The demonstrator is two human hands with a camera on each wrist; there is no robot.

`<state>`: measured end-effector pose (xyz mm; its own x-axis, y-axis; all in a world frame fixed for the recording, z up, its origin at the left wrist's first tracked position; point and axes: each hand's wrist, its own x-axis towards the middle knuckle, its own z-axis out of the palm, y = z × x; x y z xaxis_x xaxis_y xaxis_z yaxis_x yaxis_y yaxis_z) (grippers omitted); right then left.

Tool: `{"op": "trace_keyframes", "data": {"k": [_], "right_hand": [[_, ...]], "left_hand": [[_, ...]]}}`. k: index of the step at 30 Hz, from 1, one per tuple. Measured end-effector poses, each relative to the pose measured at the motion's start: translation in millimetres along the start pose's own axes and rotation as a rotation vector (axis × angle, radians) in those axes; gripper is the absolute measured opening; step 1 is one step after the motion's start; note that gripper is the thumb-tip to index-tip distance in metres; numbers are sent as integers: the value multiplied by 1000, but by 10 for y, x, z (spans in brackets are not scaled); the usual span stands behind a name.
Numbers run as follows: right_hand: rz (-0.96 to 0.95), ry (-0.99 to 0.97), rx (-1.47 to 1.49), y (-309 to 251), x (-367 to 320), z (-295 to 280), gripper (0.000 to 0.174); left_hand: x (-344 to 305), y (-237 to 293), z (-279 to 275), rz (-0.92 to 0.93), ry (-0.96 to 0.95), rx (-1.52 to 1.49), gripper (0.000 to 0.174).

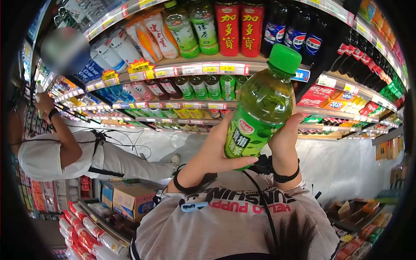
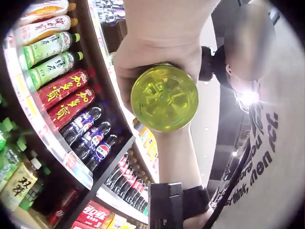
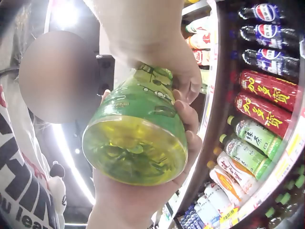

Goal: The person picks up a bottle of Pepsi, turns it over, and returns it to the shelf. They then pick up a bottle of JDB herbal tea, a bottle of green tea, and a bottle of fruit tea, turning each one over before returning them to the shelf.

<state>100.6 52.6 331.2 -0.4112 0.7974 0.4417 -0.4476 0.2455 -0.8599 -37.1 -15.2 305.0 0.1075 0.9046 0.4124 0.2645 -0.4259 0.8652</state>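
Observation:
A large green-tea bottle (image 1: 260, 108) with a green cap and green label is held up in front of the chest, cap tilted up toward the shelves. My left hand (image 1: 212, 149) grips its lower left side, with the thumb lying across the label near the base. On the right side, my right hand (image 1: 284, 141) holds the bottle, its thumb along the edge and its other fingers hidden behind. From below, the left wrist view shows the yellow-green bottle base (image 2: 164, 98). In the right wrist view, fingers (image 3: 190, 136) curl round the bottle's side above the base (image 3: 136, 150).
Drink shelves (image 1: 173, 69) stand ahead, with red cans (image 1: 229, 28), cola bottles (image 1: 297, 37) and smaller green-tea bottles (image 1: 203, 28). A person in a white shirt (image 1: 56, 156) stands at the left. Cardboard boxes (image 1: 130, 199) and red-and-white packs (image 1: 80, 229) lie at lower left.

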Motion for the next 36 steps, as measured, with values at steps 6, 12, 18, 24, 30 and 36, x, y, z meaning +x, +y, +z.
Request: {"op": "trace_keyframes", "data": {"k": [6, 12, 18, 24, 30, 36], "right_hand": [[-67, -70, -3, -88, -39, -14, 93], [-181, -189, 88, -120, -71, 21, 104], [-429, -312, -117, -128, -39, 15, 125], [-252, -274, -147, -84, -147, -67, 111], [-128, -144, -370, 37, -217, -457, 80], [247, -81, -227, 584, -314, -1002, 65]], "left_hand": [[-99, 133, 55, -180, 21, -450, 89], [-212, -3, 127, -292, -253, -1380, 89], [-257, -249, 148, -239, -399, -1412, 91], [-226, -179, 24, -204, -337, -1102, 88], [25, -153, -19, -168, -172, 166, 85], [10, -635, 316, -363, -210, 209, 77]]}}
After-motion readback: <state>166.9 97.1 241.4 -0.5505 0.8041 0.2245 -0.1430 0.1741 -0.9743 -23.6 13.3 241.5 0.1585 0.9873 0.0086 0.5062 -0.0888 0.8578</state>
